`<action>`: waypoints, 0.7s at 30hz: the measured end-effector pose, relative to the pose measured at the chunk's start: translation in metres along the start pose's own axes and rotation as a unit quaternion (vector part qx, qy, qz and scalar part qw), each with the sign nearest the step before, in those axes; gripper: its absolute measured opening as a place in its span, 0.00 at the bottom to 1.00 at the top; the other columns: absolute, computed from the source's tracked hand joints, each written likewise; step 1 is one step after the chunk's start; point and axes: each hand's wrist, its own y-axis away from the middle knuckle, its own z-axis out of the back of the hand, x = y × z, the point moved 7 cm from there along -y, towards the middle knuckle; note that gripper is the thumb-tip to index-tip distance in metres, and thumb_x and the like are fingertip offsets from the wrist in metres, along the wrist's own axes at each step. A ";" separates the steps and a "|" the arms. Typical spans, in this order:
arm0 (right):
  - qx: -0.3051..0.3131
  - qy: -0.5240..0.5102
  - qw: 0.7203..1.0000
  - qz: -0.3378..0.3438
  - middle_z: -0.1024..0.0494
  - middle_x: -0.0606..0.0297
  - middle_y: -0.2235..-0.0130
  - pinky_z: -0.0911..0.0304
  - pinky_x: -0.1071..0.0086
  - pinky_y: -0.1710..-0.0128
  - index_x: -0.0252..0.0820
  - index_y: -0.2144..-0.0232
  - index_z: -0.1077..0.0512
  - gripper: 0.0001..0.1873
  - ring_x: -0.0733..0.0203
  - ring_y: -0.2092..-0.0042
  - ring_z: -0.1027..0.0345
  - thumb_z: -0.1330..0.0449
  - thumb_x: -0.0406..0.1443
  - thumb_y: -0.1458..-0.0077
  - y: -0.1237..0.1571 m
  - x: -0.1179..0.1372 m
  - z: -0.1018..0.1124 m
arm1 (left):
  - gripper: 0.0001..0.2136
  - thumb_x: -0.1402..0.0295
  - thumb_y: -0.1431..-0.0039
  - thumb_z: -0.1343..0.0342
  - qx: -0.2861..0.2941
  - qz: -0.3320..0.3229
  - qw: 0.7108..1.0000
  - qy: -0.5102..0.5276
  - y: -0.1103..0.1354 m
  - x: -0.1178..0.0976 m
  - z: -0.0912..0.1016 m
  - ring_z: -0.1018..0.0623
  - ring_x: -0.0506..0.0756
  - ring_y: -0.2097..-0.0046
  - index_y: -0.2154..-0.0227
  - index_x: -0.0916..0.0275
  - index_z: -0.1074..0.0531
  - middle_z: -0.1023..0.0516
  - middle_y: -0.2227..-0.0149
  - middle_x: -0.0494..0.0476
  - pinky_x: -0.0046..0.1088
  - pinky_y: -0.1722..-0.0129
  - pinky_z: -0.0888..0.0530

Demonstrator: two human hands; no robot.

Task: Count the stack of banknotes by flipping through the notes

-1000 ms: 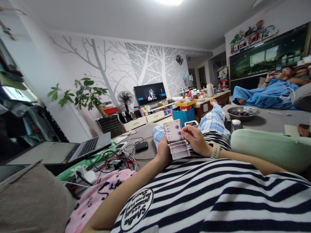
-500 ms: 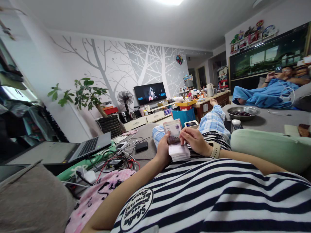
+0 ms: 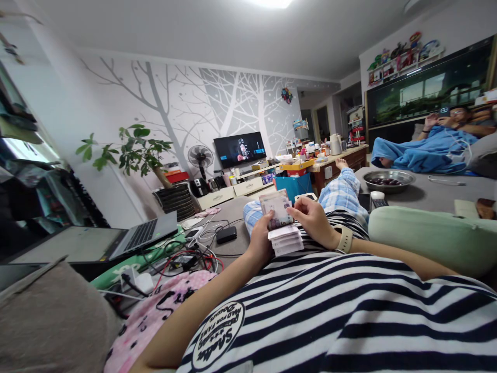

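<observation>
A stack of banknotes (image 3: 277,210) is held in front of my belly by my left hand (image 3: 261,235), whose thumb presses on the face of the notes. The lower part of the stack (image 3: 286,241) fans down in several pale layers over my striped shirt. My right hand (image 3: 311,220) is at the stack's right edge, its thumb and finger pinching the upper right corner of a note. A pale watch (image 3: 344,241) is on my right wrist.
Left of me are an open laptop (image 3: 143,235), tangled cables and a black box (image 3: 226,235). To the right lie a green cushion (image 3: 423,238), a metal bowl (image 3: 368,181) of dark round fruit and a remote (image 3: 378,203). A person under a blue blanket (image 3: 427,147) holds a phone.
My right hand has moved up from the fold of the notes to their upper right edge. The lower layers are fanned out more distinctly. My left hand stays in place.
</observation>
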 end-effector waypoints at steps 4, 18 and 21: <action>-0.004 -0.015 0.999 -0.029 0.35 0.71 0.77 0.47 0.71 0.77 0.42 0.73 0.37 0.15 0.66 0.76 0.43 0.40 0.47 0.48 -0.003 -0.009 -0.001 | 0.14 0.67 0.52 0.41 0.020 -0.007 1.000 -0.015 0.005 -0.003 -0.007 0.20 0.58 0.61 0.62 0.68 0.25 0.19 0.65 0.59 0.33 0.59 0.25; 0.017 0.005 1.000 0.017 0.36 0.70 0.77 0.47 0.71 0.74 0.41 0.76 0.35 0.14 0.66 0.74 0.44 0.43 0.42 0.44 0.000 0.002 -0.001 | 0.11 0.67 0.46 0.46 -0.037 -0.002 0.999 -0.006 0.002 -0.004 -0.001 0.20 0.56 0.64 0.63 0.68 0.25 0.19 0.69 0.57 0.30 0.61 0.26; 0.028 -0.003 0.999 0.047 0.35 0.70 0.77 0.47 0.71 0.74 0.41 0.75 0.34 0.14 0.66 0.74 0.44 0.44 0.43 0.42 0.003 0.009 -0.002 | 0.07 0.71 0.48 0.46 -0.057 -0.033 0.997 -0.037 0.012 -0.016 -0.005 0.21 0.56 0.64 0.69 0.66 0.24 0.20 0.72 0.54 0.28 0.63 0.27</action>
